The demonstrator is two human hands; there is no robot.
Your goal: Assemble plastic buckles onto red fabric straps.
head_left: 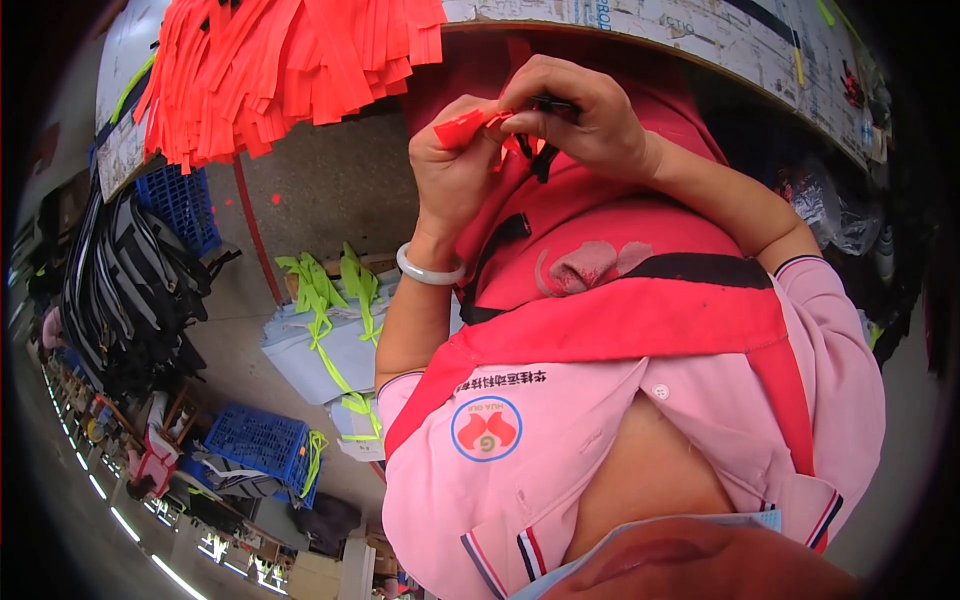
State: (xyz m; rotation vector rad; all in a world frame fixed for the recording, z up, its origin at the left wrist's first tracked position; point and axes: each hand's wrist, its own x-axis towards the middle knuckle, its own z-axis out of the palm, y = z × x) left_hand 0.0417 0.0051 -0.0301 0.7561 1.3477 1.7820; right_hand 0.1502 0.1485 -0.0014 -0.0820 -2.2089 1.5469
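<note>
Both of my hands meet in front of the red apron [620, 230], just off the table's near edge. My left hand [455, 155], with a pale bangle above its wrist, is closed round a bright orange-red webbing strip [459, 130] whose folded end sticks out at the thumb. The fingertips of my right hand [585, 115] pinch the same strip beside the left thumb. A small black piece [543, 162] hangs below the right fingers, and more black shows inside that hand; its exact kind is partly hidden. On the table to the left lies a thick pile of orange-red strips [290, 70].
The table [660, 25] has a printed, cardboard-like top with a curved-looking near edge. Black and grey straps [130, 280] hang at the left. Below are light sheets with lime ties [320, 345] and a blue crate [258, 438]. Another person [155, 460] is far left.
</note>
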